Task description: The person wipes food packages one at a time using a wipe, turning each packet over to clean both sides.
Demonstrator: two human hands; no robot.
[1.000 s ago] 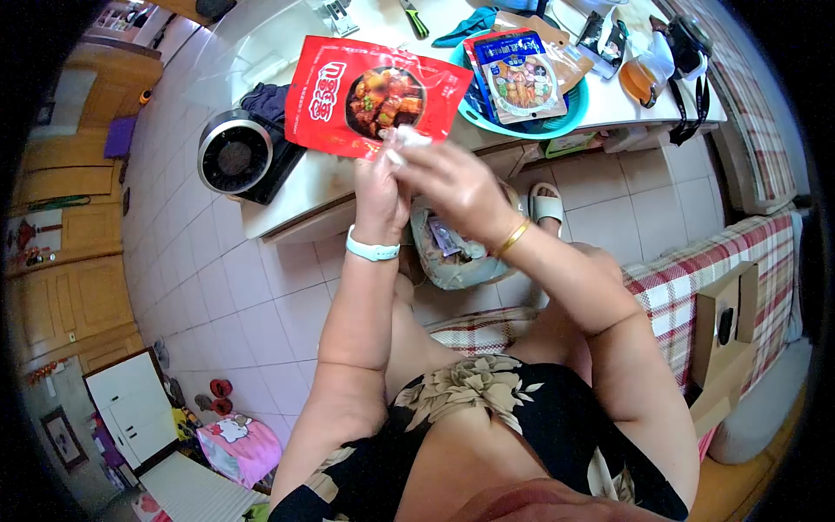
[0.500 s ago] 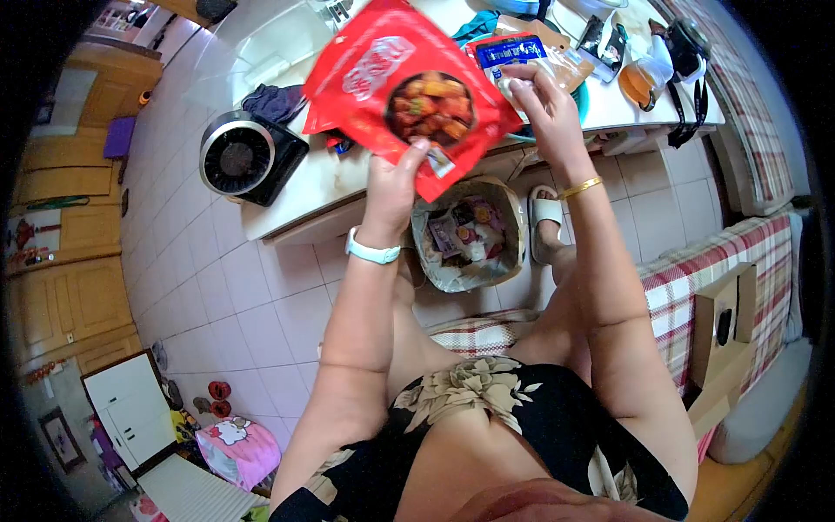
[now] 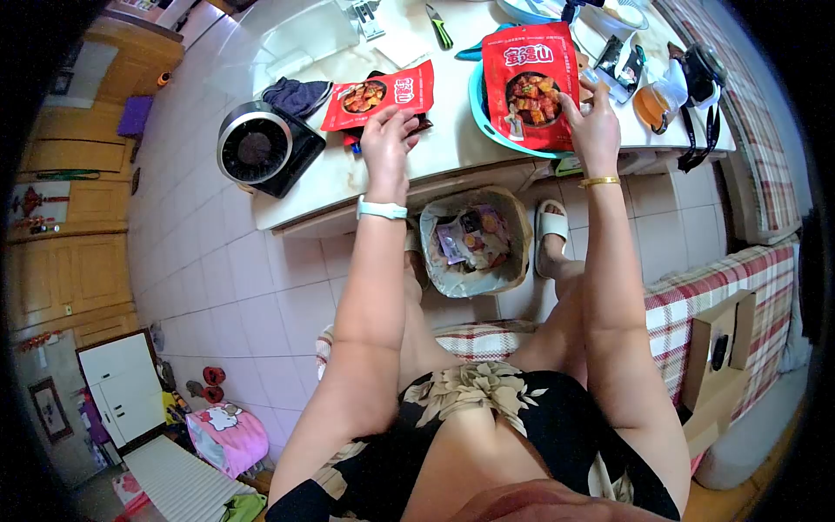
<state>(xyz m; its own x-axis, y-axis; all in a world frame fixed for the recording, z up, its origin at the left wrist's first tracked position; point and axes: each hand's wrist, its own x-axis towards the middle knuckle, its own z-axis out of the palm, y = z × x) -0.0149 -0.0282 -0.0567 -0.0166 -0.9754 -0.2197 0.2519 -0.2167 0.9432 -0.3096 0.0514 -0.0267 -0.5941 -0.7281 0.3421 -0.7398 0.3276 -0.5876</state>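
My right hand (image 3: 597, 130) pinches the lower right edge of a red food packet (image 3: 557, 74) printed with a dish of browned chunks. This packet is upright to my view over a turquoise basin (image 3: 484, 126), hiding most of it. My left hand (image 3: 388, 148) has its fingers apart and holds nothing. It is at the lower edge of another red packet (image 3: 409, 78), which lies on the table on top of darker packets; whether the fingers touch it, I cannot tell.
On the white table (image 3: 339, 170) are a black round-topped appliance (image 3: 255, 146), a dark cloth (image 3: 297, 96), a green-handled knife (image 3: 441, 28), a black-and-white packet (image 3: 619, 68) and an orange-tinted jug (image 3: 651, 109). A lined waste bin (image 3: 474, 283) stands below, between my feet.
My left hand has let go of the red packet it held up and lowered. My right hand now grips a red packet over the basin. The blue packet there is out of sight.
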